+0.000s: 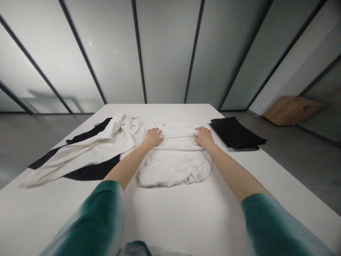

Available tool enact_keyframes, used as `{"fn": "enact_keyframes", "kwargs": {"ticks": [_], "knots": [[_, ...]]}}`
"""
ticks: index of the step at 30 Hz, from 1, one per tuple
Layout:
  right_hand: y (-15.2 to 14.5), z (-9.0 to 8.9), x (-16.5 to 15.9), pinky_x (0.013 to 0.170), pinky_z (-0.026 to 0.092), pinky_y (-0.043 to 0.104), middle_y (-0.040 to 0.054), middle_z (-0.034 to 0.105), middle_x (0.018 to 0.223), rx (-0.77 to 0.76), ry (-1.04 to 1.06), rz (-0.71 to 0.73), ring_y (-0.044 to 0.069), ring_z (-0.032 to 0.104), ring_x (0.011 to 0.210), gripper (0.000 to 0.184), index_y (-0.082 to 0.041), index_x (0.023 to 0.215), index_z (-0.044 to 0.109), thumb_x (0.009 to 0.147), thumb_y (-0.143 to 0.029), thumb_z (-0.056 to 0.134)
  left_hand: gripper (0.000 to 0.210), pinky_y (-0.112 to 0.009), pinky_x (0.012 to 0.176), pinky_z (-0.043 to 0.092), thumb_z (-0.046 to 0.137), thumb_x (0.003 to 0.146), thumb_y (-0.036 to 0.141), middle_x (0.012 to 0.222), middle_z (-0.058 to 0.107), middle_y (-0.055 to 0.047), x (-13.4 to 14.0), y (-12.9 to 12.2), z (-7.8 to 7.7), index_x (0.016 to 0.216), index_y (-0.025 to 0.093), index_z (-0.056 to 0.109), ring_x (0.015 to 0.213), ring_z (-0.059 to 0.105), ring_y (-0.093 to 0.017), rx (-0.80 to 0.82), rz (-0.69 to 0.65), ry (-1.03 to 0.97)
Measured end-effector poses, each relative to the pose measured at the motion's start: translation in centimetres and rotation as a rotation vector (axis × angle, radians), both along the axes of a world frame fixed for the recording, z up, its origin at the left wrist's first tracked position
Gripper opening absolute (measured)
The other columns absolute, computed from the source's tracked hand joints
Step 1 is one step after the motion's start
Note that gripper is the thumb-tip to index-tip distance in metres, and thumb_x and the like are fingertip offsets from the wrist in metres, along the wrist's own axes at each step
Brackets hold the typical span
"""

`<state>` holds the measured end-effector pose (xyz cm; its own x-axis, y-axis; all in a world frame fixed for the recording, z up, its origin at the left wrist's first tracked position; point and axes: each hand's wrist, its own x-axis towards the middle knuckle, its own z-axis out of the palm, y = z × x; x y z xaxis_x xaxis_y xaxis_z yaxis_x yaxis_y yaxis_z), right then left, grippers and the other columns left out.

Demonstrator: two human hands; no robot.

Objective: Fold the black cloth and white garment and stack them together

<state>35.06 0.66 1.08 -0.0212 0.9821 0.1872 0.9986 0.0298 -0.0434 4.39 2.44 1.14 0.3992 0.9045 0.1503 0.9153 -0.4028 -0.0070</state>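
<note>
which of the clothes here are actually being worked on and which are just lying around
In hand: white garment, left hand and right hand pressing on its far fold.

Lying about: folded black garment, loose white garment over a black one, wooden cabinet.

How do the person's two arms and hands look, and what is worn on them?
Both upper arms wear teal-green sleeves that fade paler, the left sleeve and right sleeve. The forearms are bare. The left hand and right hand wear no gloves; no rings or watch show.
</note>
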Motion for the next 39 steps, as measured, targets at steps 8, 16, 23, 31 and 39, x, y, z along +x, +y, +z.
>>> {"fn": "enact_keyframes", "kwargs": {"ticks": [8, 16, 23, 31, 39], "knots": [[-3.9, 0.2, -4.6, 0.094, 0.043, 0.036, 0.0167, 0.062, 0.124, -0.118, -0.163, 0.323, 0.029, 0.059, 0.112, 0.041, -0.016, 0.121, 0.067, 0.098, -0.043, 0.045, 0.079, -0.049, 0.113, 0.031, 0.037, 0.09, 0.072, 0.15, 0.046, -0.019, 2.8, -2.4, -0.1, 0.145, 0.016, 0.047, 0.139, 0.04, -0.039, -0.16, 0.014, 0.043], [-3.5, 1.3, -1.0, 0.089, 0.045, 0.029, 0.0119, 0.069, 0.117, 0.0, 0.082, 0.063, 0.023, 0.064, 0.106, 0.038, -0.017, 0.115, 0.07, 0.099, -0.032, 0.039, 0.095, -0.048, 0.121, 0.014, 0.034, 0.084, 0.083, 0.164, 0.025, -0.013, 0.4, -2.1, -1.5, 0.155, 0.02, 0.035, 0.151, 0.019, -0.037, -0.204, -0.07, 0.019], [0.1, 0.1, 3.1, 0.093, 0.049, 0.04, 0.0274, 0.059, 0.13, -0.08, 0.13, -0.439, 0.035, 0.057, 0.12, 0.052, -0.002, 0.125, 0.065, 0.093, -0.039, 0.048, 0.089, -0.049, 0.12, 0.018, 0.034, 0.086, 0.08, 0.162, 0.031, -0.013, 0.4, -2.6, -2.0, 0.152, 0.022, 0.04, 0.15, 0.023, -0.037, -0.155, -0.034, -0.018], [3.0, -0.1, 4.0, 0.087, 0.052, 0.038, 0.0259, 0.066, 0.121, -0.196, 0.263, -0.541, 0.034, 0.064, 0.113, 0.044, -0.005, 0.121, 0.067, 0.083, -0.027, 0.061, 0.094, -0.053, 0.119, 0.019, 0.034, 0.083, 0.083, 0.162, 0.03, -0.016, 0.4, -3.3, -1.8, 0.153, 0.02, 0.038, 0.149, 0.022, -0.041, -0.158, 0.03, -0.015], [5.5, 0.6, 5.5, 0.074, 0.053, 0.032, 0.0202, 0.072, 0.089, 0.065, 0.547, -0.429, 0.029, 0.071, 0.089, 0.032, -0.003, 0.106, 0.07, 0.077, -0.009, 0.056, 0.09, -0.054, 0.119, 0.019, 0.042, 0.084, 0.079, 0.162, 0.03, -0.016, 0.5, -3.2, -1.8, 0.152, 0.019, 0.04, 0.149, 0.022, -0.041, -0.172, 0.024, -0.041]]}}
